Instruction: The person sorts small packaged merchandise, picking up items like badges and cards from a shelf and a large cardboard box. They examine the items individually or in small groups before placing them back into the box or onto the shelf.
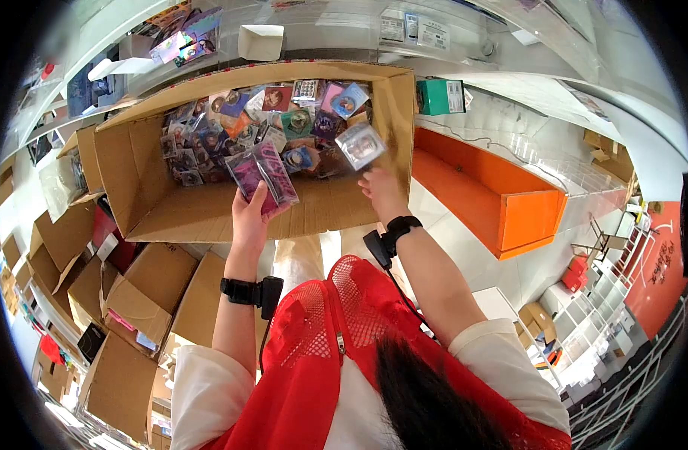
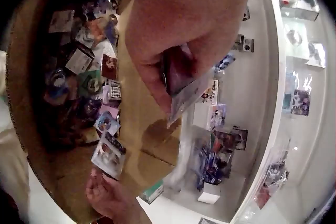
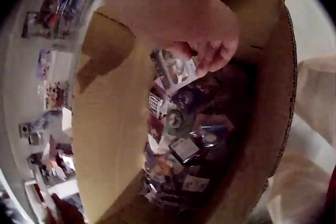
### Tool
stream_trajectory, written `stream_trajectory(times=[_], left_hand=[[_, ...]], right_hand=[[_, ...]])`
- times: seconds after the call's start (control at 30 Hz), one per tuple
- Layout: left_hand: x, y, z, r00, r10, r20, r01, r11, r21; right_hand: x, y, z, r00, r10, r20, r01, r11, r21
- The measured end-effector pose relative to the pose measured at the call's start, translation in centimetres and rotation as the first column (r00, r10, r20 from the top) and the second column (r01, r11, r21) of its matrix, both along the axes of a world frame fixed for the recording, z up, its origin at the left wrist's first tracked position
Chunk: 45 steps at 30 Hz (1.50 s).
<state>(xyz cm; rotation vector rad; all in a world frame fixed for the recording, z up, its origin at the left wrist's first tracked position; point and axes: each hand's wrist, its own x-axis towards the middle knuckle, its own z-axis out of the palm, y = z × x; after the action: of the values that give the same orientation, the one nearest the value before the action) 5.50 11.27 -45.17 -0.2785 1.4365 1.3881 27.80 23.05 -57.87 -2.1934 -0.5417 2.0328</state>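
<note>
My left hand point(image 1: 249, 216) grips a small stack of pink and purple packets point(image 1: 263, 178) in clear plastic, thumb on top, over the front part of a big cardboard box point(image 1: 201, 217). In the left wrist view, that hand's fingers curl round the stack's edge. With fingertips at one corner, my right hand point(image 1: 385, 193) pinches a clear plastic packet point(image 1: 360, 146) with a printed picture, near the box's right end. The right wrist view shows this packet point(image 3: 176, 70) above the pile. Many small sleeved packets point(image 1: 299, 122) in mixed colours lie heaped along the box's far side.
Right of the box stands a long orange bin point(image 1: 524, 217), with a green box point(image 1: 440, 97) behind it. Open cardboard cartons point(image 1: 149, 281) crowd the left. Beyond the far wall runs a pale shelf with a small white box point(image 1: 260, 43) and more packets point(image 1: 190, 43).
</note>
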Motion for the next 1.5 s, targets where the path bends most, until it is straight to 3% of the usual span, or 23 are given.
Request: stream_trajectory(times=[0.1, 0.2, 0.3, 0.4, 0.43, 0.47, 0.53, 0.57, 0.67, 0.7, 0.8, 0.9, 1.03, 1.13, 1.23, 1.33, 1.43, 1.5], left_hand=[[0.0, 0.3, 0.1, 1.000, -0.013, -0.028, 0.013, 1.000, -0.025], [-0.2, -0.3, -0.8, 0.989, -0.141, -0.051, 0.139, 0.989, -0.045], [-0.1, -0.8, -1.6, 0.912, -0.340, -0.229, 0.309, 0.937, -0.162], [0.4, -0.8, -1.6, 0.647, -0.615, -0.451, 0.521, 0.788, -0.328], [0.4, -0.7, -1.3, 0.526, -0.719, -0.454, 0.609, 0.691, -0.389], [0.6, -0.7, -1.2, 0.443, -0.781, -0.440, 0.656, 0.617, -0.434], [0.7, -0.4, -0.9, 0.265, -0.877, -0.400, 0.724, 0.455, -0.519], [0.8, -0.4, -0.8, 0.212, -0.889, -0.405, 0.710, 0.425, -0.561], [1.2, -0.7, -1.5, 0.311, -0.727, -0.613, 0.609, 0.647, -0.459], [1.2, -0.8, -2.1, 0.278, -0.728, -0.626, 0.549, 0.655, -0.518], [0.2, -0.8, -2.1, 0.369, -0.707, -0.603, 0.516, 0.696, -0.500], [-0.7, -1.3, -2.2, 0.351, -0.675, -0.649, 0.514, 0.718, -0.469], [-1.2, -1.6, -2.5, 0.299, -0.707, -0.640, 0.519, 0.684, -0.512], [-1.1, -1.7, -2.3, 0.272, -0.709, -0.650, 0.527, 0.675, -0.516], [-0.8, -1.2, -1.9, 0.289, -0.710, -0.642, 0.539, 0.675, -0.504], [-0.8, -0.9, -2.0, 0.286, -0.701, -0.653, 0.552, 0.678, -0.486], [-0.7, -0.4, -1.3, 0.296, -0.721, -0.627, 0.542, 0.667, -0.512], [-0.8, -0.1, -0.7, 0.277, -0.728, -0.627, 0.546, 0.656, -0.521]], right_hand=[[-0.7, -0.9, 0.6, 0.981, 0.189, 0.043, -0.185, 0.980, -0.077], [-1.8, -1.9, 1.2, 0.981, 0.134, -0.139, -0.157, 0.973, -0.168], [-3.8, -2.4, 2.5, 0.938, 0.087, -0.335, -0.144, 0.978, -0.150], [-6.3, -1.2, 5.4, 0.815, 0.042, -0.577, -0.227, 0.941, -0.252], [-6.5, -1.4, 5.8, 0.772, 0.082, -0.630, -0.258, 0.947, -0.193], [-7.0, -1.2, 6.3, 0.746, 0.282, -0.603, -0.402, 0.913, -0.071], [-7.9, -0.7, 7.2, 0.605, 0.640, -0.474, -0.661, 0.735, 0.148], [-7.9, -0.9, 6.8, 0.625, 0.641, -0.445, -0.638, 0.748, 0.181], [-7.1, -1.5, 4.5, 0.703, 0.698, -0.137, -0.630, 0.701, 0.334], [-6.5, -2.0, 3.2, 0.832, 0.534, -0.152, -0.487, 0.833, 0.263], [-4.0, -2.5, 0.0, 0.844, 0.511, 0.162, -0.535, 0.777, 0.333], [-3.0, -1.3, 1.5, 0.827, 0.501, 0.256, -0.562, 0.732, 0.385], [-3.5, 0.3, 2.8, 0.946, 0.318, -0.058, -0.273, 0.881, 0.386], [-4.0, 0.9, 2.1, 0.948, 0.275, -0.158, -0.237, 0.945, 0.224], [-3.6, 1.4, -0.1, 0.842, 0.539, -0.021, -0.524, 0.826, 0.209], [-3.9, 2.4, 1.9, 0.772, 0.564, 0.293, -0.631, 0.623, 0.463], [-4.7, 5.8, 7.1, 0.898, 0.434, -0.072, -0.281, 0.692, 0.664], [-6.1, 9.8, 17.2, 0.886, 0.463, -0.021, -0.283, 0.577, 0.766]])
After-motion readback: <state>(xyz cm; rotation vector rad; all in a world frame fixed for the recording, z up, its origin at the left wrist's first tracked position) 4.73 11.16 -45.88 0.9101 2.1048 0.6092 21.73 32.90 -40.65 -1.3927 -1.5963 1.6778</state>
